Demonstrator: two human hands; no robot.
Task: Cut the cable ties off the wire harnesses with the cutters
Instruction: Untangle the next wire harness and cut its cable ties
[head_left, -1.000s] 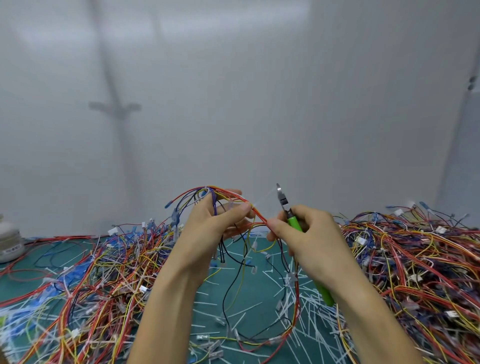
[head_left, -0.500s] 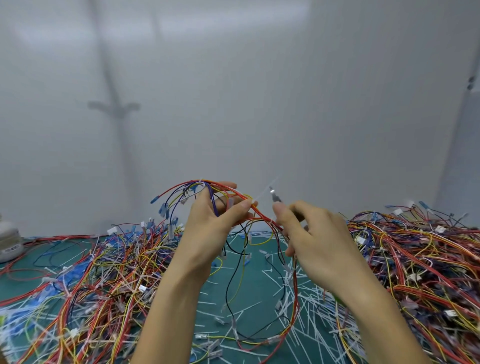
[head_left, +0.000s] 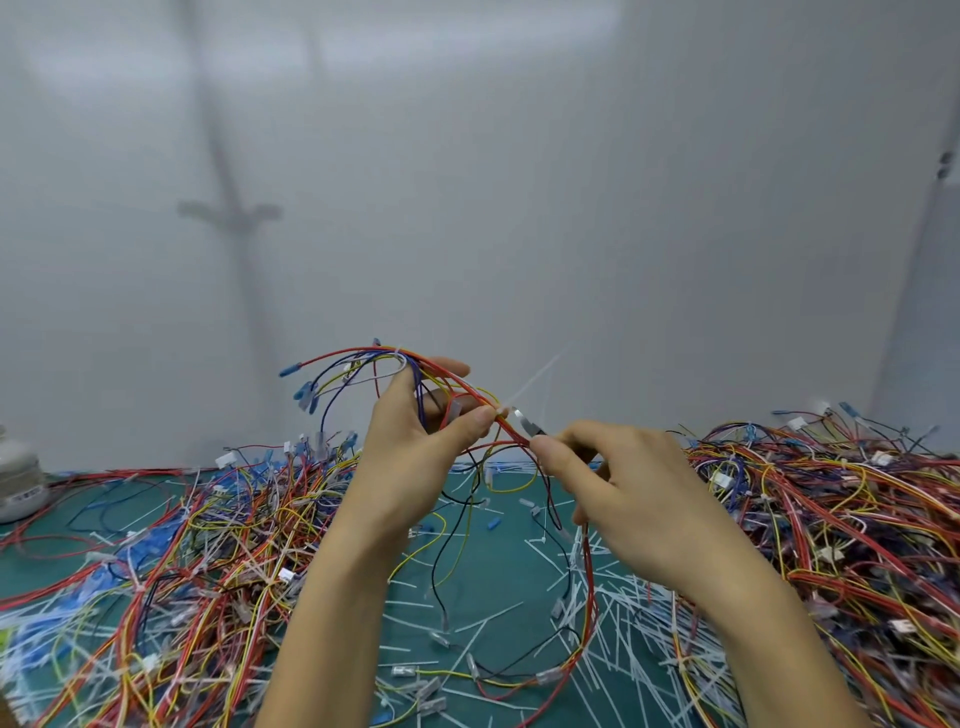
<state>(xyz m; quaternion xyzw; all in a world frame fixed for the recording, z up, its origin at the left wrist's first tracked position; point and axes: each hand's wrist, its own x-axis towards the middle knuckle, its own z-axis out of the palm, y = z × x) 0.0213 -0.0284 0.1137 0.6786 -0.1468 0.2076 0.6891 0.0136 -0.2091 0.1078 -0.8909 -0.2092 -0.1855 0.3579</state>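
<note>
Above the mat (head_left: 493, 571): your left hand (head_left: 415, 457) is pinching the wire harness (head_left: 358, 356) by its cable tie (head_left: 503, 411).
Cutters (head_left: 527, 423): your right hand (head_left: 639, 499) is gripping them at the tie.
Risk: the blades could be catching a red wire (head_left: 470, 387) alongside.

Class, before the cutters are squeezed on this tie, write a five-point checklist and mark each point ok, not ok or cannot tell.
1. Left hand grips the harness: ok.
2. Right hand holds the cutters: ok.
3. Cutter tip sits at the cable tie: ok.
4. Blades round the tie only, no wire: cannot tell.
5. Left thumb clear of the blades: cannot tell; it lies very close.
</note>
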